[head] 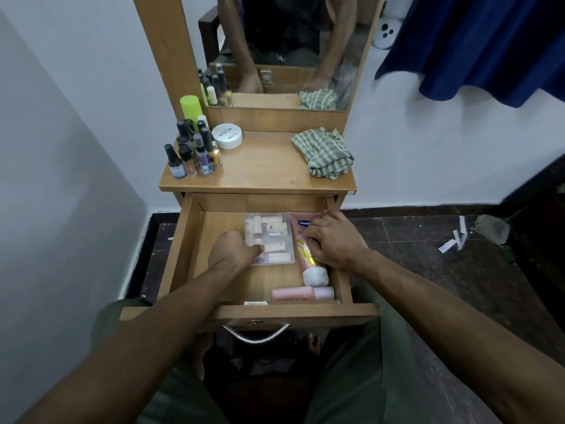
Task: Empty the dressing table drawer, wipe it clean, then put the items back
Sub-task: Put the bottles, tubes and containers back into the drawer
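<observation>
Two hands in the open drawer (pixel 183 255), both busy. Left hand (pixel 234 250): fingers curled, thumb pressed on the near-left corner of the clear plastic case (pixel 270 238) of small tubes; grip looks like a pinch on the case edge, fingers underneath hidden. Right hand (pixel 334 241): fingers curled down around the pink Vaseline tube (pixel 308 258), closed on its middle; white cap end pokes out toward the drawer front. Whether the tube is lifted or lying flat, cannot tell.

Outward: the case sits mid-drawer, touching the tube on its right. A pink bottle (pixel 302 293) lies on its side at the front-right corner, just beside the tube cap. On the surface above: a cluster of nail polish bottles (pixel 192 154) at left with a green cylinder (pixel 191 107) and a white round tub (pixel 227 136) behind; a checked cloth (pixel 324 154) bunched at right, near the edge.

Risks, judged:
- Case held by one corner only; it may tilt, the lid may pop and the tubes spill.
- Tube grip is mid-body; a squeeze could push product out if the cap is loose.
- Right hand is tight against the drawer's right wall; knuckles may catch on it.
- Drawer is pulled far out; leaning on it could tip or jam it.
- Bottle cluster is dense; setting items there could topple it.

Stage unclear: emptying or refilling.
</observation>
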